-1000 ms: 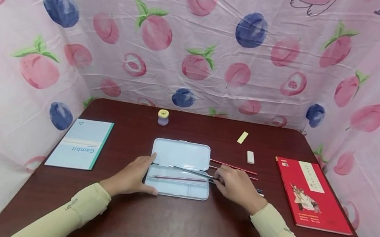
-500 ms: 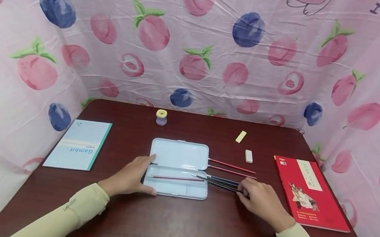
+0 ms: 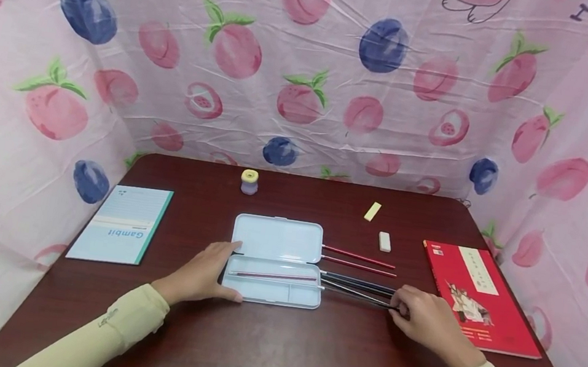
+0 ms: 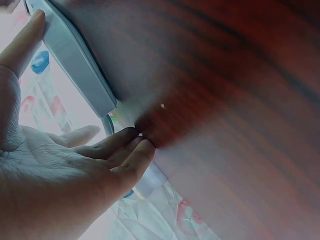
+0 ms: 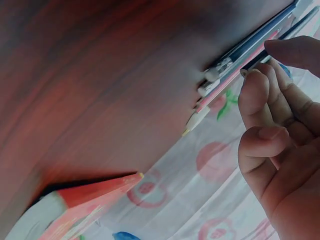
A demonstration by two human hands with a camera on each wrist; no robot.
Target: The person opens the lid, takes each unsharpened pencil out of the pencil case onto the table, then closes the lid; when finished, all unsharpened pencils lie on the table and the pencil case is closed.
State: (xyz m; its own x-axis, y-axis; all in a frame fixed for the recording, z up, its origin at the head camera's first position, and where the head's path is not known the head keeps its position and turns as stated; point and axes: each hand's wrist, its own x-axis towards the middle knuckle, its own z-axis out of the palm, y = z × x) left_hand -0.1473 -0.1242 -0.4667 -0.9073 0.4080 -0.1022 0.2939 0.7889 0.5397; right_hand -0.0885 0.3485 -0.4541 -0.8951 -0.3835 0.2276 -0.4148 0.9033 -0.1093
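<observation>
My left hand rests at the left end of a pale blue pencil case, with its thumb by the front corner. Fairly straight fingers show in the left wrist view. The case is open flat, and a reddish pencil lies in its long compartment. My right hand pinches the blunt end of a dark pencil between thumb and fingertip. The pencil's pale tip points left, right at the case's right edge. Beside it lie dark blue pencils with white eraser ends, seen in the right wrist view.
Two red pencils lie right of the lid. Behind them are a white eraser and a yellow strip. A yellow-topped small pot stands at the back. A notebook lies left, a red book right.
My right hand has moved right, away from the case, drawing its pencil along. Dark pencils that overlapped the case now lie on the table right of it. My left hand has stayed put.
</observation>
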